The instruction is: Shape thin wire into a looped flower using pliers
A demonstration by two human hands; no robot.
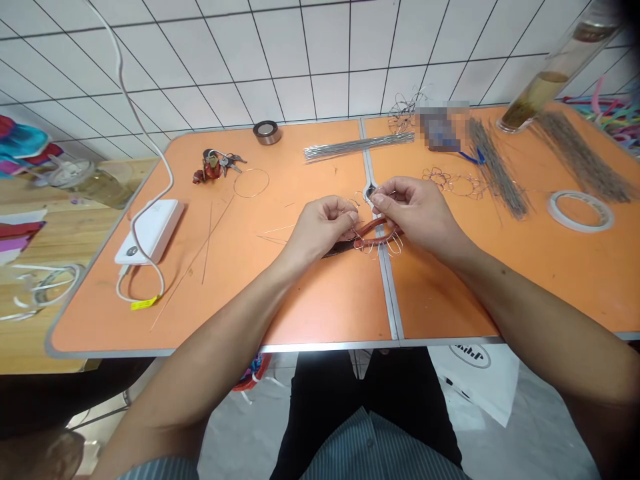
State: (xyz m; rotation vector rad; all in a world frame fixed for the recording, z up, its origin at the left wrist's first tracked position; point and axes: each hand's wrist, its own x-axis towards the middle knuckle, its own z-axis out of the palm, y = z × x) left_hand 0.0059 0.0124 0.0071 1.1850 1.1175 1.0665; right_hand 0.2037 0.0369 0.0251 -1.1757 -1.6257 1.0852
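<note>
My left hand [326,225] is closed in a pinch, with thin wire showing at its fingertips. Opposite it, my right hand [419,212] also pinches, thumb against forefinger, close to the same wire. A length of bent wire with several small loops [394,245] hangs between the two hands. Just beneath lies a tool with reddish-brown curved handles [367,243], apparently pliers, partly covered by my fingers. Something dark and flat [339,249] sticks out under my left hand. The exact ends of the wire are hidden in my fingertips.
On the orange folding table [310,313] lie a white power bank [153,230] with a cable, keys [227,162], a tape roll [267,133], and straight wires [357,147]. To the right are dark wire bundles [500,173], a white tape ring [580,212] and a tall bottle [537,97].
</note>
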